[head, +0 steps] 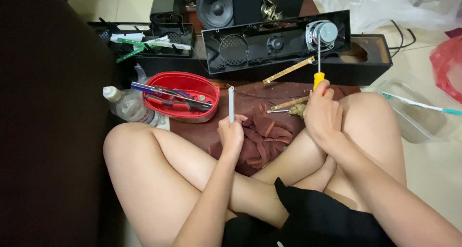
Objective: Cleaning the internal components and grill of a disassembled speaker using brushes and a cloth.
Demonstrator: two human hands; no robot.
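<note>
A yellow-handled screwdriver [319, 66] stands upright, its tip at the round speaker driver [323, 33] in the black speaker panel [269, 45]; the right hand [322, 114] has its fingers wrapped around the handle. The left hand [232, 131] grips a thin grey strip [231, 104] above a maroon cloth [262, 138], beside a red tool tray [182, 97].

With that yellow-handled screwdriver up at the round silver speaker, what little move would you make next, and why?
Probably seat the tip squarely on a screw at the speaker's rim before turning. The right hand holds the yellow-handled screwdriver, its shaft reaching the round silver speaker driver in the black panel; whether the tip sits in a screw is too small to tell.
</note>
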